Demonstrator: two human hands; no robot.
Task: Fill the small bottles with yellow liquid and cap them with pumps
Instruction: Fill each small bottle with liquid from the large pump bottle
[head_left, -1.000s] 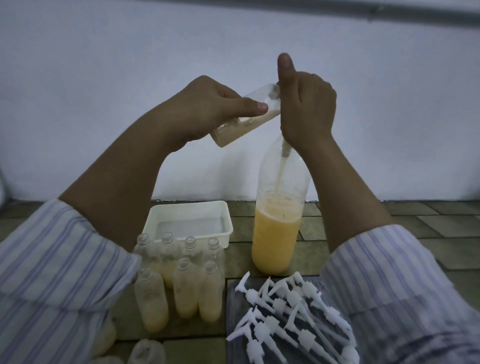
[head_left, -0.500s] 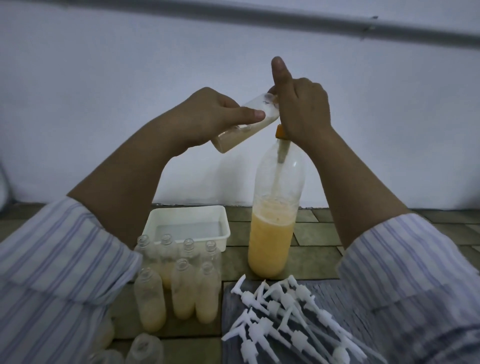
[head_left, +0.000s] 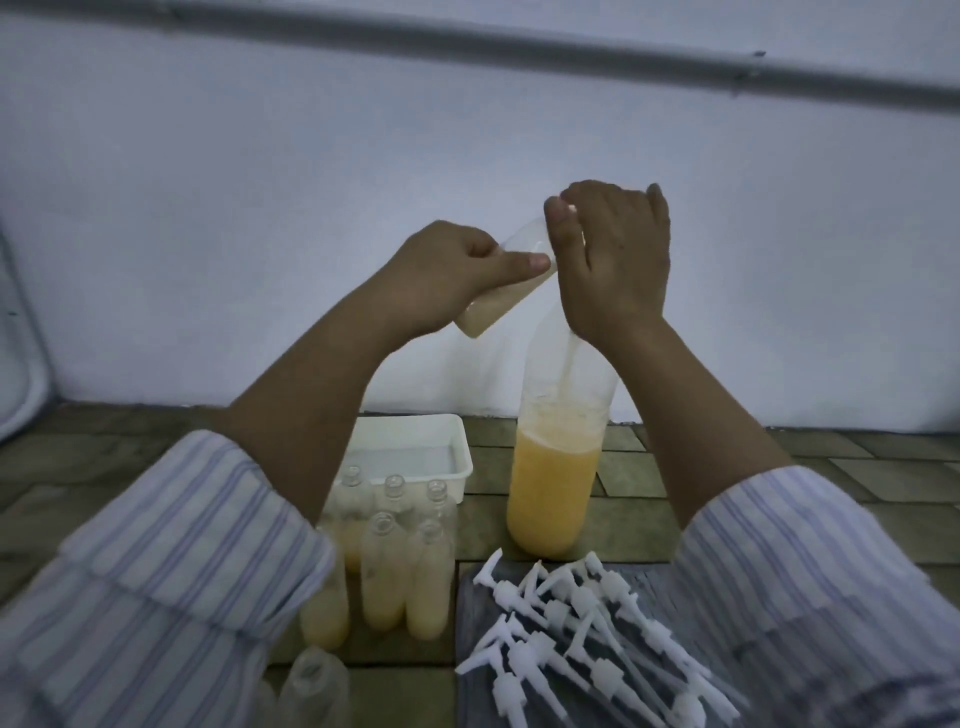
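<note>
Held tilted above the tiled floor's far edge, the small bottle, thin, light and likely squashy plastic, wants a gentle mid-body grip like the left hand pinching it, while the right hand curls over the large bottle, whose top is hidden.

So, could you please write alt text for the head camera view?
A left hand holds a tilted small bottle at the top of a large bottle half full of yellow liquid, where the right hand rests. Below stand filled small bottles and loose white pumps.
</note>
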